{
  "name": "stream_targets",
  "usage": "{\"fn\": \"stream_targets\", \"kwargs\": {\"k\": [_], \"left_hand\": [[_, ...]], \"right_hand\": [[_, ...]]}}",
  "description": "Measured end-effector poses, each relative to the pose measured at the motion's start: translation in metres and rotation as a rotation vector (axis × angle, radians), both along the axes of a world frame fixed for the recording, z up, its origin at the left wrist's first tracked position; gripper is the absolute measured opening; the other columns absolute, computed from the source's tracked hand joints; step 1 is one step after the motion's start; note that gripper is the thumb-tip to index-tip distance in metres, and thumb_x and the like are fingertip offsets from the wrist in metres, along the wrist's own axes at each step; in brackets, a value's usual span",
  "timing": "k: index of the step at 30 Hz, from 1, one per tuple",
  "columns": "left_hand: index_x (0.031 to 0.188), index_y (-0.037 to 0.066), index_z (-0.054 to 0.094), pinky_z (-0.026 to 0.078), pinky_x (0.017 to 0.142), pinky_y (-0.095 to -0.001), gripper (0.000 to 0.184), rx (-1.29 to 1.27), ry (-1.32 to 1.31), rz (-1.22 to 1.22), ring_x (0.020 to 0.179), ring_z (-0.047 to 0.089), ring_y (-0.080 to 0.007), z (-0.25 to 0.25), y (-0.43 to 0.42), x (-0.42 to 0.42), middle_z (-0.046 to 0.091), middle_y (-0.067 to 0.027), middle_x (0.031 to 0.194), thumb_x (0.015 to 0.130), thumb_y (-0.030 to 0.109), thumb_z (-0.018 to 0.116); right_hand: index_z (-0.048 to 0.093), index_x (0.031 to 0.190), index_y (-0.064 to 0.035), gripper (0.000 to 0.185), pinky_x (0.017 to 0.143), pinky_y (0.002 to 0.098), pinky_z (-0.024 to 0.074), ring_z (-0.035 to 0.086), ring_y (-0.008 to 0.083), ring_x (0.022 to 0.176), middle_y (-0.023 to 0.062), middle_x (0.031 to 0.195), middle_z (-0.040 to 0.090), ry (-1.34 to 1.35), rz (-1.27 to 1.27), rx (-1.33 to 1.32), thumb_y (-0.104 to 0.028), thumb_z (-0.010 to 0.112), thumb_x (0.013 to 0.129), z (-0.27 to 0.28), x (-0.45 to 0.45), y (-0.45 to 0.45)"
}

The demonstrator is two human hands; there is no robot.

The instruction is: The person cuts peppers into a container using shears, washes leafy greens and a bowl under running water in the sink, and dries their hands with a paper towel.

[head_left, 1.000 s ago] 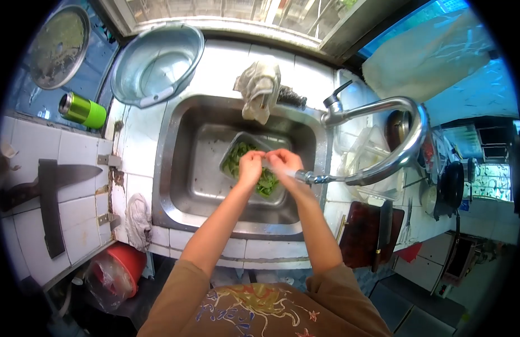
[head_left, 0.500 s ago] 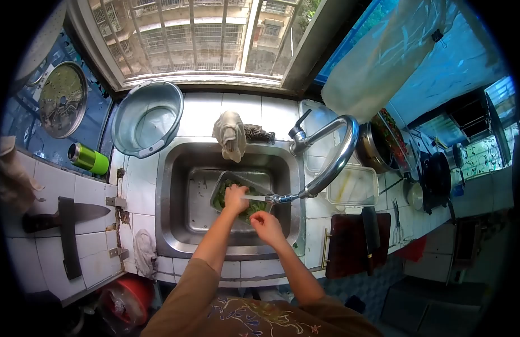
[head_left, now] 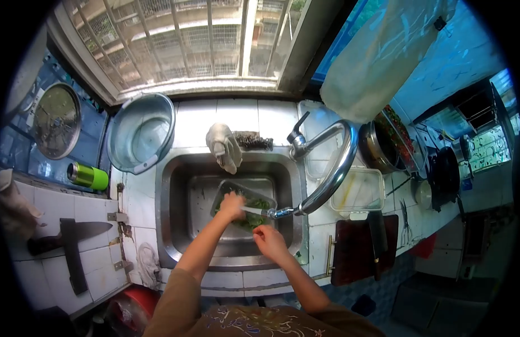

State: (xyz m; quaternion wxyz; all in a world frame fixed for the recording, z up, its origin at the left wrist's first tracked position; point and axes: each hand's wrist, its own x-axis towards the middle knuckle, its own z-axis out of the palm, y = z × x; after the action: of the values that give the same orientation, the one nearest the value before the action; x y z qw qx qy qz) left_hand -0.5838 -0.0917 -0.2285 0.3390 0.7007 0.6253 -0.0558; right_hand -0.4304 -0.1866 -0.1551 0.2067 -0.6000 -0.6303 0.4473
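A clear rectangular container (head_left: 273, 197) of leafy greens (head_left: 250, 218) sits tilted in the steel sink (head_left: 178, 238). My left hand (head_left: 232, 206) is down among the greens; its fingertips are blurred and partly hidden. Water from the curved faucet (head_left: 341, 174) runs sideways in a stream toward that hand. Beside the container's near right corner is my right hand (head_left: 269, 241), its fingers curled together close to the greens. Whatever may be in that curl is too small to make out.
A grey basin (head_left: 141, 135) stands left of the sink. Behind the sink are a draped cloth (head_left: 223, 147) and a scrubber (head_left: 254, 140). To the right lie a lidded box (head_left: 358, 191) and a cleaver (head_left: 377, 236) on a dark cutting board (head_left: 350, 253). Another knife (head_left: 86, 230) is at left.
My left hand has shifted slightly within the greens and blurs with motion. My right hand stays curled by the container's corner. The whole view has tilted a little.
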Motion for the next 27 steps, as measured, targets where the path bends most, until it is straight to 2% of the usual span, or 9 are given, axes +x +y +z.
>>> {"fn": "stream_targets", "kwargs": {"k": [1,2,4,6,7,10,13,17,27], "left_hand": [[0.098,0.018,0.061,0.043,0.085,-0.0394,0.040,-0.104,0.027,-0.069,0.103,0.044,-0.0346,0.019,0.004,0.000,0.044,-0.0170,0.111,0.058,0.016,0.062],[0.096,0.016,0.062,0.042,0.085,-0.0407,0.036,-0.060,0.017,-0.185,0.103,0.045,-0.0321,-0.011,0.005,-0.002,0.049,-0.0158,0.106,0.060,0.017,0.060],[0.089,0.013,0.065,0.044,0.080,-0.0406,0.028,0.091,-0.064,-0.281,0.093,0.052,-0.0310,0.007,0.006,-0.002,0.058,-0.0160,0.092,0.062,0.017,0.059],[0.079,0.009,0.066,0.046,0.073,-0.0410,0.019,0.028,-0.243,0.117,0.080,0.058,-0.0319,0.032,-0.005,0.001,0.061,-0.0166,0.076,0.065,0.016,0.057],[0.075,0.006,0.066,0.047,0.069,-0.0412,0.016,0.112,-0.309,0.244,0.072,0.059,-0.0345,0.044,-0.011,0.004,0.060,-0.0186,0.075,0.067,0.016,0.057],[0.077,0.008,0.066,0.047,0.067,-0.0393,0.015,0.248,-0.394,0.431,0.071,0.060,-0.0324,0.059,-0.033,0.003,0.061,-0.0165,0.072,0.070,0.017,0.057],[0.081,0.009,0.066,0.047,0.065,-0.0377,0.016,0.325,-0.452,0.551,0.070,0.060,-0.0306,0.067,-0.052,0.001,0.062,-0.0146,0.071,0.073,0.019,0.055],[0.088,0.009,0.065,0.047,0.068,-0.0368,0.020,0.404,-0.502,0.540,0.075,0.060,-0.0307,0.066,-0.067,0.001,0.062,-0.0153,0.077,0.075,0.018,0.052],[0.090,0.005,0.064,0.047,0.073,-0.0340,0.025,0.324,-0.506,0.555,0.079,0.061,-0.0284,0.094,-0.082,-0.009,0.063,-0.0150,0.083,0.072,0.014,0.050]], "right_hand": [[0.057,0.084,-0.0042,0.013,0.068,0.0368,0.0442,0.056,0.0277,0.074,0.0120,0.079,0.057,-0.048,0.034,0.025,-0.014,0.056,0.074,0.000,-0.002,0.001],[0.057,0.083,-0.0045,0.013,0.069,0.0383,0.0438,0.055,0.0291,0.077,0.0126,0.080,0.057,-0.097,0.070,0.052,-0.014,0.056,0.074,0.002,-0.003,0.002],[0.057,0.083,-0.0047,0.014,0.070,0.0402,0.0434,0.055,0.0309,0.080,0.0133,0.081,0.057,-0.117,0.100,0.140,-0.015,0.056,0.074,0.009,-0.004,0.004],[0.057,0.083,-0.0049,0.014,0.070,0.0408,0.0434,0.054,0.0314,0.080,0.0137,0.082,0.057,-0.147,0.139,0.128,-0.015,0.056,0.074,0.020,-0.003,0.007],[0.057,0.083,-0.0057,0.014,0.070,0.0409,0.0436,0.055,0.0316,0.080,0.0136,0.082,0.057,-0.148,0.153,0.173,-0.016,0.056,0.073,0.020,-0.001,0.008],[0.058,0.083,-0.0064,0.014,0.070,0.0406,0.0438,0.055,0.0313,0.079,0.0133,0.082,0.057,-0.228,0.169,0.253,-0.016,0.056,0.073,0.027,0.005,0.011],[0.059,0.087,-0.0050,0.020,0.072,0.0410,0.0437,0.056,0.0317,0.081,0.0138,0.086,0.058,-0.267,0.156,0.259,-0.018,0.056,0.072,0.042,0.007,0.012],[0.059,0.094,-0.0030,0.028,0.076,0.0415,0.0434,0.056,0.0327,0.086,0.0164,0.091,0.059,-0.272,0.119,0.275,-0.018,0.058,0.071,0.045,0.002,0.004],[0.059,0.095,-0.0015,0.032,0.077,0.0411,0.0430,0.055,0.0340,0.087,0.0195,0.091,0.058,-0.283,0.145,0.311,-0.021,0.060,0.069,0.061,-0.004,-0.017]]}}
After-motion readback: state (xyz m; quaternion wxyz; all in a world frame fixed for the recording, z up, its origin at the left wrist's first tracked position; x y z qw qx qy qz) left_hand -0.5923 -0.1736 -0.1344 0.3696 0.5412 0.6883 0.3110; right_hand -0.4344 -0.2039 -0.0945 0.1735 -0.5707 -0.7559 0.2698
